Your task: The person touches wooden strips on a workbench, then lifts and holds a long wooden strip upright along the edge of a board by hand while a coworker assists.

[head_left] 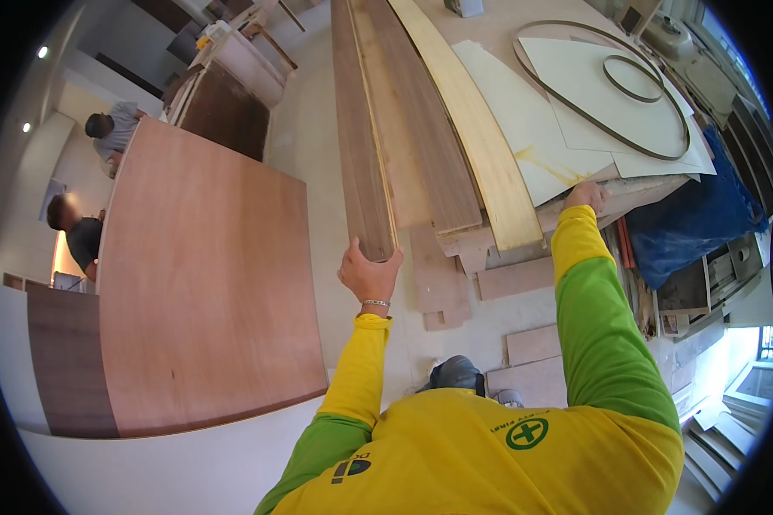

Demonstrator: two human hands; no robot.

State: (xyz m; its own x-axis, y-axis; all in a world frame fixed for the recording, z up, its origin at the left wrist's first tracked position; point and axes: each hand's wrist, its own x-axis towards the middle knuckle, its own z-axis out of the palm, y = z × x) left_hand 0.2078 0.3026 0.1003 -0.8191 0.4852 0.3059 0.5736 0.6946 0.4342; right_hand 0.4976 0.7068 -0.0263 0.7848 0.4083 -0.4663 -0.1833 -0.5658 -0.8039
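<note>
My left hand [369,273] grips the near end of a long brown wooden plank [358,154], with thumb and fingers at its two sides. The plank stretches away from me along the left side of the workbench. My right hand [587,196] is closed at the bench's front edge, beside the white sheets [524,129]; what its fingers hold, if anything, is hidden. Between my hands lie another brown plank [429,112] and a pale curved wooden strip [481,129], their near ends close to the bench edge [644,189].
A large reddish plywood panel [210,283] stands to my left, with two people [82,232] behind it. Dark edging band [683,129] lies looped on the white sheets. A blue tarp [687,215] hangs at right. Wood offcuts [515,279] lie on the floor below the bench.
</note>
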